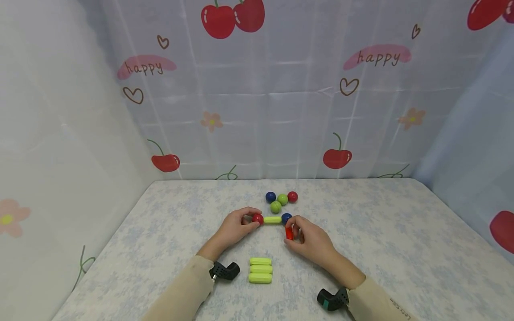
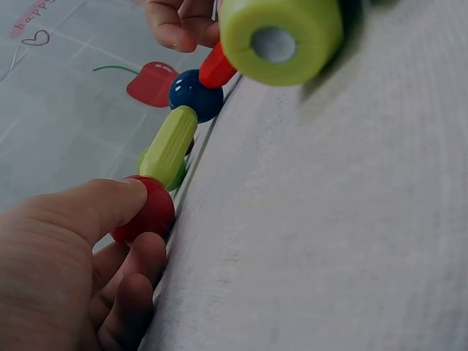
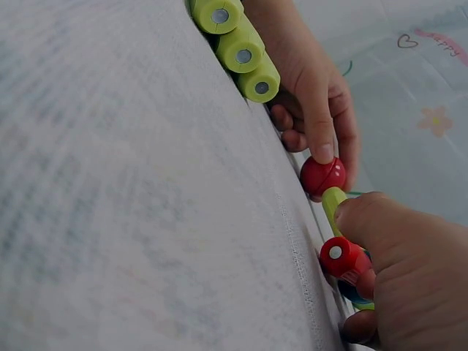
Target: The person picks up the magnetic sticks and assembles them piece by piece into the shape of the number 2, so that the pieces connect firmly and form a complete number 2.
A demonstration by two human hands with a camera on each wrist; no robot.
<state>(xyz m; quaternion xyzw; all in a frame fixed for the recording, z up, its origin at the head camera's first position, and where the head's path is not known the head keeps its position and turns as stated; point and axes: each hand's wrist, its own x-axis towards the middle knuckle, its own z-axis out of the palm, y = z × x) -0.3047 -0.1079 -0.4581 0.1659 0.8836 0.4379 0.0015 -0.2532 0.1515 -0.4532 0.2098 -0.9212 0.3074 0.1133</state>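
My left hand (image 1: 234, 226) pinches a red ball (image 1: 258, 219) between thumb and fingers. From that ball a yellow-green magnetic stick (image 1: 272, 220) runs right to a dark blue ball (image 1: 286, 218), the three in one line. My right hand (image 1: 316, 240) holds a short red magnetic stick (image 1: 289, 233), one end at the blue ball and the other pointing toward me. A round metal disc shows in the free end of the red stick (image 3: 336, 252) in the right wrist view. Fingers partly cover the red stick and the blue ball.
Behind the hands lie a blue ball (image 1: 271, 196), two green balls (image 1: 283, 199) and a red ball (image 1: 292, 196). Nearer me, three yellow-green magnetic sticks (image 1: 260, 269) lie side by side between the forearms. A printed curtain (image 1: 257, 133) hangs behind the patterned table (image 1: 180, 205).
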